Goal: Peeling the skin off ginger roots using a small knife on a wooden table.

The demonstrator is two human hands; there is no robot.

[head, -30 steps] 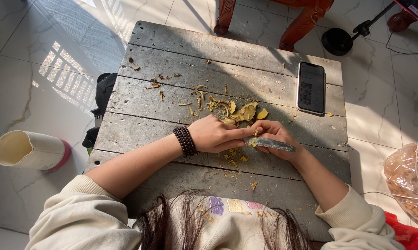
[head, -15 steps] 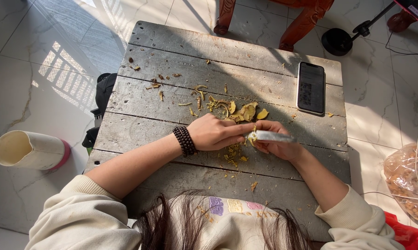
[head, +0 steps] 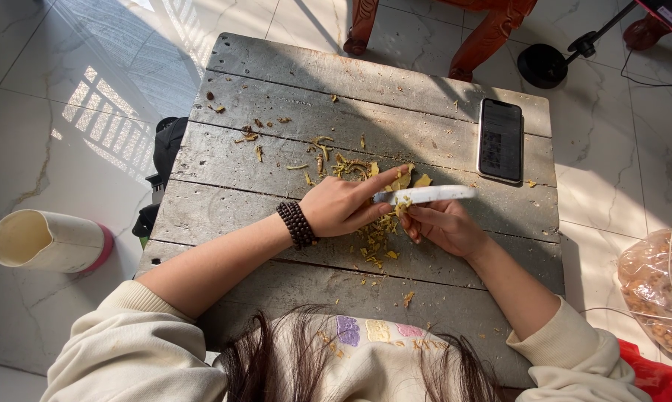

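Grey weathered wooden planks make up the low bench, and a person leans over it with both bare hands near its middle. The right hand has its fingers curled shut around the handle of a small pale-bladed knife, whose blade lies almost level and points to the person's right, with yellowish bits clinging near its base. The left hand, with a dark beaded bracelet on its wrist, reaches across to the knife; its forefinger is stretched out along the heap and its thumb and fingers pinch a small yellow-green piece right at the base of the blade, though what exactly they hold is too small to tell. Just beyond the hands lies a loose heap of yellow-green peelings and scraps, and more crumbs are scattered under and in front of the hands. Thin dried shreds lie well apart toward the far left of the bench. A black flat rectangular phone rests face up near the far right edge. On the tiled floor to the left lies a cream plastic jug on its side, and to the right sits a clear plastic bag of brownish pieces.
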